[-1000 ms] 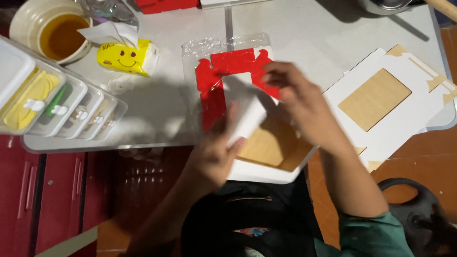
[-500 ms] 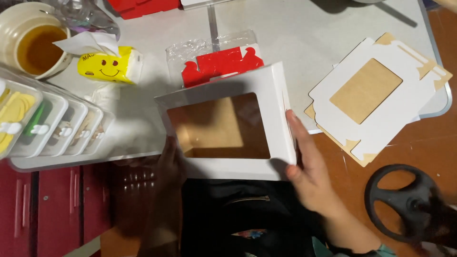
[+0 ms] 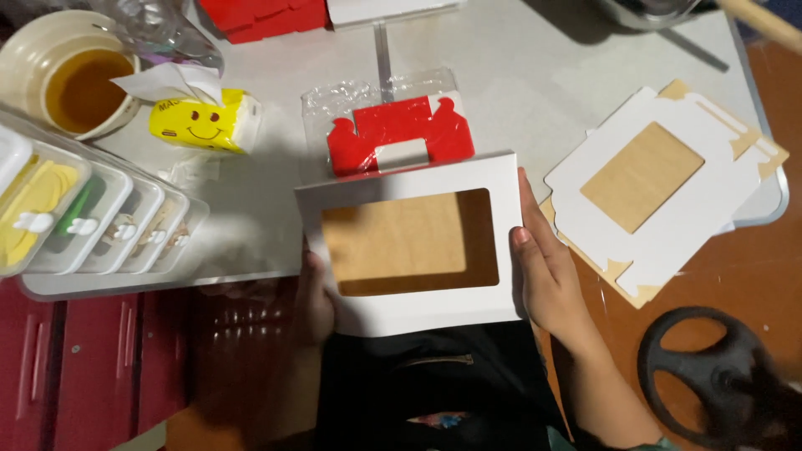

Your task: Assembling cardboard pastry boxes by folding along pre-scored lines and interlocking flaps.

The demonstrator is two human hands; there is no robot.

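Centrally, grey bench (image 3: 535, 75) edge; white cardboard box with rectangular window (image 3: 411, 244) held flat above lap, touching red cut-out card in clear wrap (image 3: 397, 134). Right hand (image 3: 547, 271) fingers grasp right edge; left hand (image 3: 316, 305) fingers grasp left edge.

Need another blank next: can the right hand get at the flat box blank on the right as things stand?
Probably yes, once it lets go: the right hand grips the window box, and the flat blank lies uncovered beside it, nothing between.
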